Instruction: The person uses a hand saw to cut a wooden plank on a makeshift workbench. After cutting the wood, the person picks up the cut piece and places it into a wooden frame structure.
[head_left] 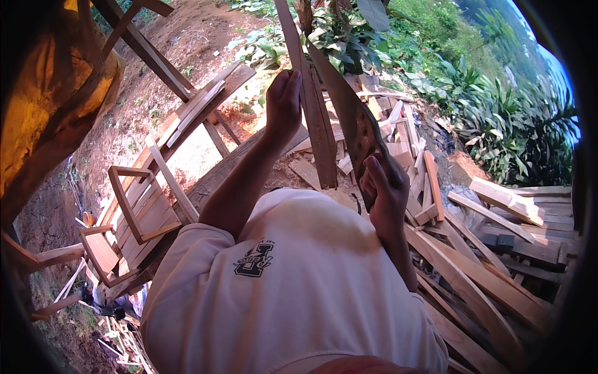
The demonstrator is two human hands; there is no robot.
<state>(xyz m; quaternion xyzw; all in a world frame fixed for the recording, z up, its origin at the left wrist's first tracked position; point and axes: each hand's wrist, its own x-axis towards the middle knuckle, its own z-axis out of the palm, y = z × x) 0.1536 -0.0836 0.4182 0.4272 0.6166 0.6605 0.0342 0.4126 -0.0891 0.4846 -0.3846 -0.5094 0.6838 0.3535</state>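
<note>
The left grip [284, 105] was clamped on the wooden strip [319, 137], the right [385, 188] on the handsaw [347, 112], both raised before the chest. The strip looked stiff and light, best held mid-length; the saw, springy, by its handle. The frame cut off the strip's top; blade-to-wood contact was unclear.

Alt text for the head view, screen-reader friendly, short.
A person's left hand grips a long wooden board held up in front of them, while the right hand holds a handsaw by its handle end. Wooden frames sit to the left, a jumbled lumber pile lies to the right, and leafy plants grow beyond.
</note>
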